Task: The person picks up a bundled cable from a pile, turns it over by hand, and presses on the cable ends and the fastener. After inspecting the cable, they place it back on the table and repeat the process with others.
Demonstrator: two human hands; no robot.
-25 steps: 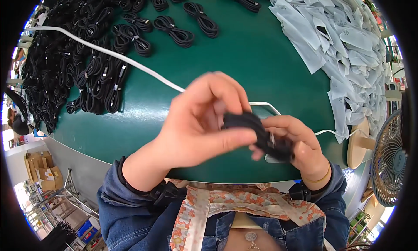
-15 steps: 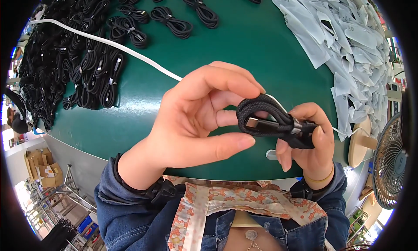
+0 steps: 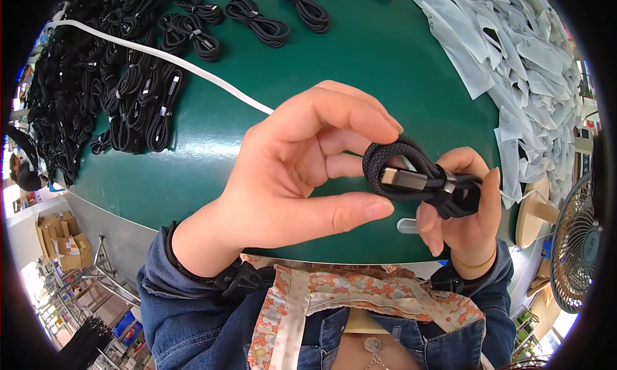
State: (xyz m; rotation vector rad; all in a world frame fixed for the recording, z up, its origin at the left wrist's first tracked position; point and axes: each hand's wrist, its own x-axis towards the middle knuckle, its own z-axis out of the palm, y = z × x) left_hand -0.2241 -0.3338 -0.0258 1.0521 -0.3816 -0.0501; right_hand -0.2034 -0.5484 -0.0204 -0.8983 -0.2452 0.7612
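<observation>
A coiled black braided cable (image 3: 432, 157) is held up over the table in front of me, tied at its middle by a dark band (image 3: 449, 182). Its metal-tipped plug (image 3: 405, 178) lies across the loop and points left. My right hand (image 3: 472, 206) grips the tied right end between thumb and fingers. My left hand (image 3: 276, 171) curls around the left loop, index fingertip at its upper edge and thumb near its lower edge. The tips of its other fingers are partly hidden behind the coil.
Many coiled black cables (image 3: 125, 61) cover the left of the green table (image 3: 366, 68). A white cord (image 3: 160, 55) crosses it. Translucent bags (image 3: 508, 49) are heaped at the right. A fan (image 3: 581, 248) stands at the right edge, beside a round wooden piece (image 3: 533, 212).
Both hands and the held cable have shifted slightly right in the picture. The coil has turned a little, so its plug shows more fully. The grip looks the same.
</observation>
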